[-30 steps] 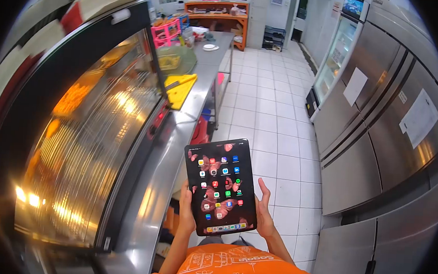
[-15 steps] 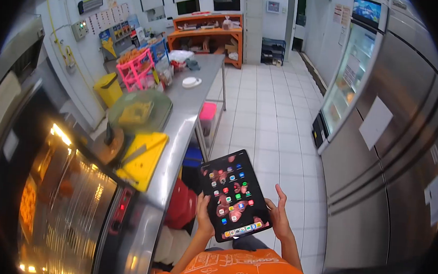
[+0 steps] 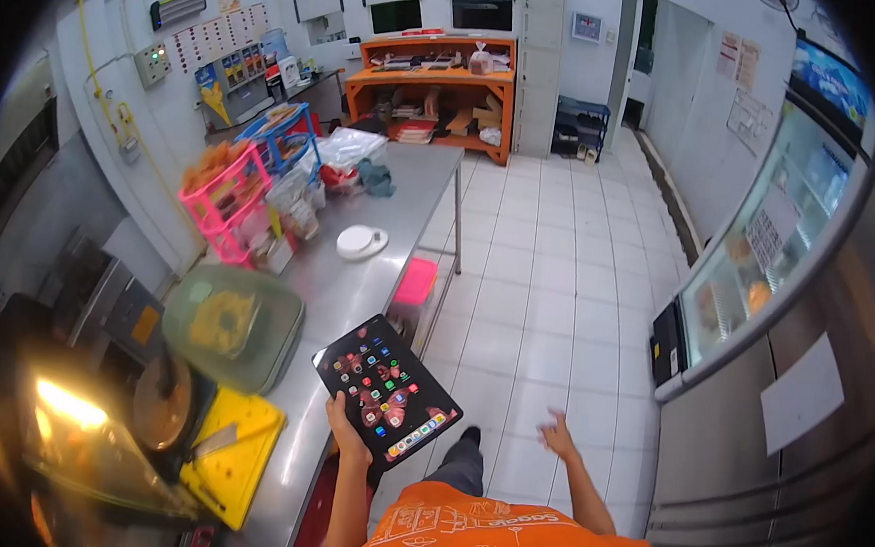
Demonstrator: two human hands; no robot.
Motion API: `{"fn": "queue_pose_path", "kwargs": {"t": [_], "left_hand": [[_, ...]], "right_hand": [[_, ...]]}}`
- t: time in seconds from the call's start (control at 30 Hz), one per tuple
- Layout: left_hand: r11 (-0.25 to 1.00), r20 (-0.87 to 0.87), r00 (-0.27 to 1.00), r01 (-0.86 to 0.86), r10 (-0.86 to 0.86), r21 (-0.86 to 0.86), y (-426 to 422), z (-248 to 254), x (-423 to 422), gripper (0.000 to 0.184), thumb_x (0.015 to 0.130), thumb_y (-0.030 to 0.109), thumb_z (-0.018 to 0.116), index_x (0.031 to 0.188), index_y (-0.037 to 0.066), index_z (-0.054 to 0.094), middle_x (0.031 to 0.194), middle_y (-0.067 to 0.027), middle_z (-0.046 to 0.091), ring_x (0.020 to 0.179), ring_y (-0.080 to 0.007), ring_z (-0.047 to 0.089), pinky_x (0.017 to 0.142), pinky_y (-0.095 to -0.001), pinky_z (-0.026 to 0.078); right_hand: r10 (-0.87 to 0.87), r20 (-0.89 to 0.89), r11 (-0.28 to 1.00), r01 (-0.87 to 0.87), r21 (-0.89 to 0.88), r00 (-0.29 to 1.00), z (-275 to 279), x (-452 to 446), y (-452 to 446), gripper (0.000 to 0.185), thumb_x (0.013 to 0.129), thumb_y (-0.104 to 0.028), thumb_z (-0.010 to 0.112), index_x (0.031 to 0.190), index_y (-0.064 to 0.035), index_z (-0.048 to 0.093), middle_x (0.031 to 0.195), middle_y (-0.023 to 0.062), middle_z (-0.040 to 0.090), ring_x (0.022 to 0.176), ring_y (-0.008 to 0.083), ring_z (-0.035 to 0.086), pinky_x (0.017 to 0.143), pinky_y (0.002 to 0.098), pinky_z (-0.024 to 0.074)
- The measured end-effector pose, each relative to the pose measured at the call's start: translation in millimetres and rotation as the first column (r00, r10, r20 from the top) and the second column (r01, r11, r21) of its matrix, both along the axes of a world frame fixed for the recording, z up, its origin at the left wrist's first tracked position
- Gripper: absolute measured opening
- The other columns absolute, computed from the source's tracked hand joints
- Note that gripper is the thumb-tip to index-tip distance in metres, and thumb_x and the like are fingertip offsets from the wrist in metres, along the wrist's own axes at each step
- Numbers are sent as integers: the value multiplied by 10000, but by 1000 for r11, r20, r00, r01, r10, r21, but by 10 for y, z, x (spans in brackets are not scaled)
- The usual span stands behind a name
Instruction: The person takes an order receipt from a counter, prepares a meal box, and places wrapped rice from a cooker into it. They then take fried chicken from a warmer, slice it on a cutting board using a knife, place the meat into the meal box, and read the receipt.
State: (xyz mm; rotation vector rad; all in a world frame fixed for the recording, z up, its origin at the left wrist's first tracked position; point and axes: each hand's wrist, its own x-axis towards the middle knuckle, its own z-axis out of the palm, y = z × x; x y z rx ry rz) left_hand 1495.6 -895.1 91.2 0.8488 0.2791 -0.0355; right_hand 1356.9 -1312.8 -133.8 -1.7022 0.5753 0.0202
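Far lower left: a lit lamp [image 3: 71, 404] glows behind the glass of a case, its outline partly blurred. Just right of it, a yellow cutting board [image 3: 258, 451] lies on the steel counter [image 3: 346, 293], a knife [image 3: 215, 439] resting on top. Behind the board, a green lidded container [image 3: 248, 347]; yellowish contents show through. Beyond that, a pink rack [image 3: 224, 198] filled with brownish items, a blue rack [image 3: 290, 144] beside it, then plastic bags [image 3: 353, 150] heaped near the counter's far end. A white round device [image 3: 361, 243] sits on bare steel.

Left hand [image 3: 349, 437] holds the tablet [image 3: 391, 386] by its lower left side, gripping the edge. Tablet is tilted, screen up and lit, app icons in rows; it is held by the counter's near edge, overlapping it in view. Whether the two touch, cannot tell. A pink-lidded bin [image 3: 417, 282] stands under the counter, past the tablet.

Right hand [image 3: 556, 438] hangs over white floor tiles [image 3: 611, 304], fingers loosely spread, well apart from the tablet. Far right: a glass-door fridge [image 3: 776, 229], then a steel cabinet [image 3: 717, 461] bearing a paper sheet [image 3: 803, 394].
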Motion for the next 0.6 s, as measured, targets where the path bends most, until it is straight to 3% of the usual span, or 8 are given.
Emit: {"fn": "queue_pose_path", "kwargs": {"t": [0.07, 0.1, 0.13, 0.2, 0.3, 0.4, 0.53, 0.6], "left_hand": [[1000, -43, 999, -6, 5, -11, -298, -269, 781, 361, 942, 370, 546, 1161, 86, 502, 1105, -72, 573, 1018, -215, 596, 898, -361, 494], [1000, -53, 998, -17, 16, -11, -467, -424, 1223, 374, 933, 374, 559, 1163, 85, 500, 1102, -75, 569, 1014, -219, 594, 894, -361, 496], [1000, -64, 998, -28, 27, -9, -639, -476, 1573, 388, 924, 377, 572, 1166, 83, 499, 1099, -78, 564, 1011, -223, 591, 890, -361, 497], [996, -115, 990, -78, 83, 43, -1056, -391, 2230, 422, 907, 367, 592, 1177, 58, 492, 1088, -95, 554, 991, -225, 583, 841, -368, 510], [976, -100, 987, -103, 124, 192, -1548, -455, 3183, 447, 913, 372, 584, 1180, 28, 481, 1060, -117, 566, 931, -222, 605, 809, -344, 514], [938, -126, 961, -203, 246, 281, -2000, -618, 4090, 485, 907, 373, 587, 1210, 12, 476, 1085, -136, 576, 933, -227, 613, 805, -347, 518], [928, -149, 946, -237, 288, 288, -2291, -990, 5110, 526, 903, 378, 592, 1252, 3, 475, 1142, -148, 573, 999, -255, 610, 857, -373, 510], [935, -170, 929, -292, 327, 202, -2435, -1029, 5484, 526, 903, 382, 593, 1248, 3, 475, 1161, -151, 567, 1021, -257, 605, 876, -383, 507]], "right_hand": [[-298, -299, 955, 280, -102, 907, -920, -235, -513, 628, 850, -115, 613, 1425, -126, 361, 1028, 177, 639, 786, 196, 644, 635, 336, 533], [-454, -301, 890, 410, -199, 839, -1202, -478, -630, 640, 860, -103, 613, 1440, -113, 342, 1159, 190, 596, 854, 236, 642, 652, 374, 546], [-566, -437, 819, 539, -197, 699, -2173, -782, -856, 579, 911, -217, 585, 1432, -115, 354, 1257, 196, 544, 896, 290, 633, 656, 401, 555], [-503, -660, 813, 564, -142, 559, -1627, -1010, -966, 590, 912, -206, 577, 1440, -120, 330, 1225, 192, 547, 868, 284, 627, 634, 400, 548], [-366, -765, 855, 517, -51, 530, -931, -545, -1255, 608, 912, -188, 567, 1452, -129, 293, 1176, 185, 551, 826, 276, 617, 602, 399, 537], [-321, -782, 870, 492, -22, 534, -697, 107, -1621, 628, 913, -171, 556, 1464, -137, 256, 1127, 179, 555, 784, 268, 607, 570, 397, 526], [-283, -795, 881, 474, 7, 537, -655, 1121, -2263, 658, 914, -148, 541, 1480, -148, 207, 1062, 171, 561, 728, 258, 594, 528, 395, 512], [-268, -797, 882, 471, 23, 541, -724, 1683, -2738, 673, 914, -136, 534, 1488, -153, 182, 1030, 166, 564, 700, 252, 587, 506, 394, 505]]}}
